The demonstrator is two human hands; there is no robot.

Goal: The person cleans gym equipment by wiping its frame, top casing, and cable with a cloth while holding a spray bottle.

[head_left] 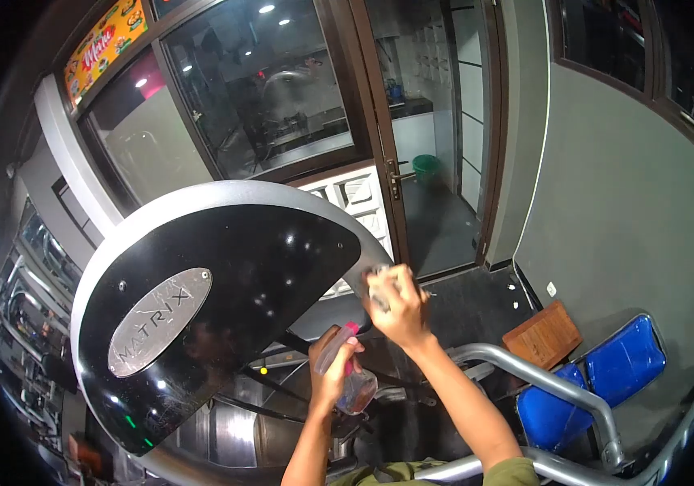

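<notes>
My left hand (331, 364) is closed around a clear spray bottle (357, 392) with a pink spray head, held below the machine's rim. Up and to the right, my right hand (400, 308) is closed on a small greyish bunched piece, apparently a cloth (378, 300), mostly hidden by the fingers. That hand is at the right end of the silver frame (242, 193) of a gym machine and looks slightly blurred. The machine's glossy black cover (258, 267) carries an oval metal MATRIX plate (161, 322).
Silver tube rails (541, 379) run close on my right. Beyond them stand a blue padded chair (626, 360) and a brown wooden box (543, 334). Ahead is a brown-framed glass door (436, 162), with a green bin (425, 168) visible beyond. More gym equipment lines the left.
</notes>
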